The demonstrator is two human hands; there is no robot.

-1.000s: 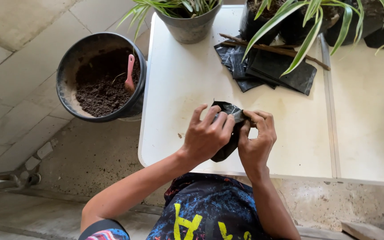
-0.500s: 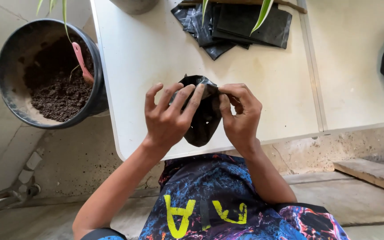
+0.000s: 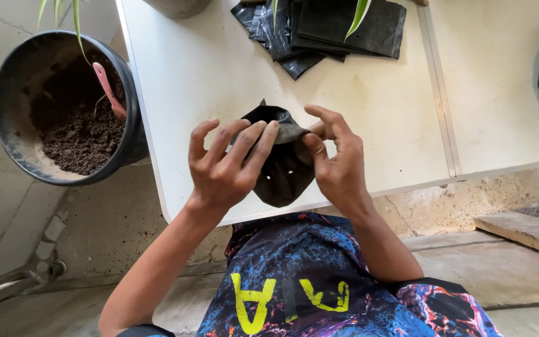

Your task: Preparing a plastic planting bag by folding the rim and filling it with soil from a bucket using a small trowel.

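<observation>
You've got both hands on the black plastic grow bag (image 3: pixel 280 163) at frame centre, just above the near edge of the white table (image 3: pixel 207 68). Your left hand (image 3: pixel 223 165) has fingers spread and curled over the bag's upper left rim, fingertips pressing into the fold. Your right hand (image 3: pixel 338 159) pinches the upper right rim between thumb and forefinger, other fingers fanned loose above it. Bag mouth is partly parted, small drain holes visible on the lower face.

Versus half a second ago: grip is the same on both sides, bag sits in about the same spot over the table edge, but the mouth looks pulled a bit wider and the left fingers sit further across the rim. View has shifted slightly; a second ago the bag was more bunched between your palms.

Around it: black bucket (image 3: pixel 14 146) of dark soil at upper left with a pink trowel (image 3: pixel 108 90) stuck in it, stack of flat black bags (image 3: pixel 338 28) at top centre of the table, green plant leaves (image 3: pixel 360 9) hanging in from the top edge
</observation>
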